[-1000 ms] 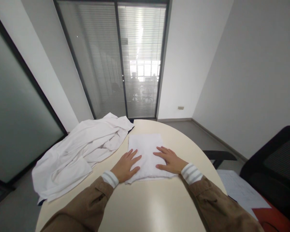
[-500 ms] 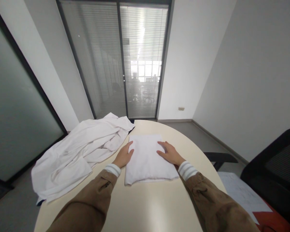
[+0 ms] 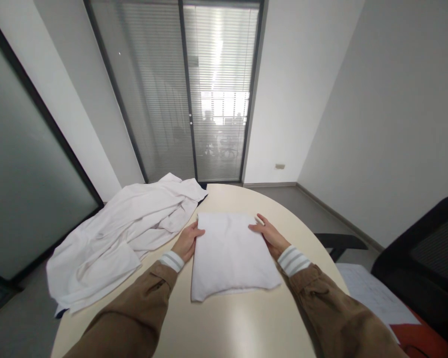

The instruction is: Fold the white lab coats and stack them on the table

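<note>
Soft daylight enters through the slatted blinds (image 3: 220,94) ahead, blown out at the centre. The counter (image 3: 242,323) shows a faint sheen. Wide-angle distortion bends walls at the edges; focus is sharp.
</note>
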A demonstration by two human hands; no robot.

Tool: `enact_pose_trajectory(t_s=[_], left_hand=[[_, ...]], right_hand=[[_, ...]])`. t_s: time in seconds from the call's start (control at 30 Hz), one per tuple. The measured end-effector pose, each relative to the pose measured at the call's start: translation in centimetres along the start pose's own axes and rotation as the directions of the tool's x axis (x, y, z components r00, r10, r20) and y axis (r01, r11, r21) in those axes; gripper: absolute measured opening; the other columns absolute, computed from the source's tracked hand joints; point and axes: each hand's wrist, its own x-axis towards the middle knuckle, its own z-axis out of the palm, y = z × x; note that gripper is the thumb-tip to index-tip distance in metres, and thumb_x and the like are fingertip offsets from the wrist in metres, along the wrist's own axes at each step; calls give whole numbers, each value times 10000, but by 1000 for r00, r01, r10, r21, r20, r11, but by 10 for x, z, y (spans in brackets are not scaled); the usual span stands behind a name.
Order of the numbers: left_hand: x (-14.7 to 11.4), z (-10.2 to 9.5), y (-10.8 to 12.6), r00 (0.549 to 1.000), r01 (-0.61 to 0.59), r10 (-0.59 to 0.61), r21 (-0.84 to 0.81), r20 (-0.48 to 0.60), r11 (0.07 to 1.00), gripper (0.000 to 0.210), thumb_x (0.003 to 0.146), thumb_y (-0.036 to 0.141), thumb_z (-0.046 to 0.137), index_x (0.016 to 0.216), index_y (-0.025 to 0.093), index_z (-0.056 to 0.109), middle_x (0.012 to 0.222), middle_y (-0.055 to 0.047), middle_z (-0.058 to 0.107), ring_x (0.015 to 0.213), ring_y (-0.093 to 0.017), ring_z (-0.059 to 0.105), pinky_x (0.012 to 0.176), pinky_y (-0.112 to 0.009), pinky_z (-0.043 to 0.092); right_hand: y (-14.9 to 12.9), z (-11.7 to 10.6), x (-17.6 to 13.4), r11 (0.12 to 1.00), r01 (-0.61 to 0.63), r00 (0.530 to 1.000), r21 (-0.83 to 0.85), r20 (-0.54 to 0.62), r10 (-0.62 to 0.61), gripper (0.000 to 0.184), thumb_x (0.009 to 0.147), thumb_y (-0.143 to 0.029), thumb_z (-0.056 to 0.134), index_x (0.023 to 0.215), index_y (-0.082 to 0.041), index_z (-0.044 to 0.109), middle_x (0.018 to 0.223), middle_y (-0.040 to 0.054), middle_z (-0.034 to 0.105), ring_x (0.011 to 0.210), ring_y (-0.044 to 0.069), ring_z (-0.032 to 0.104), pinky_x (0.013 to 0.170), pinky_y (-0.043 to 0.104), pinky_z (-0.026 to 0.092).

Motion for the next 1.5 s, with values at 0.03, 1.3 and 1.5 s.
enact_pose_trajectory(t_s=[0.03,1.3,1.5], left_hand=[[-2,2,1,999,0,0,-3,39,1000,596,593,48,732,1175,81,612,1071,-162,740,972,-295,717,897,-401,569],[-11,-3,2,970,-219,243,461,7,860,296,570,181,839,840,137,726,905,-126,770,1038,-386,664,851,-464,555],[-13,0,7,984,-169,157,180,79,969,495,608,348,861,1038,175,690,1155,-147,722,1034,-311,683,896,-436,532]], right_hand=[[-1,0,-1,1000,-23,1000,-7,14,23,1015,660,-217,825,1504,-232,261,1316,172,626,955,264,719,848,438,595],[5,-33,9,763,465,856,-449,449,-257,484,583,-297,846,1047,-197,752,1158,86,735,1183,342,616,1114,528,378],[5,-34,12,857,344,888,-384,429,-164,298,609,-443,840,740,-192,747,1030,118,762,1025,328,697,955,483,518]])
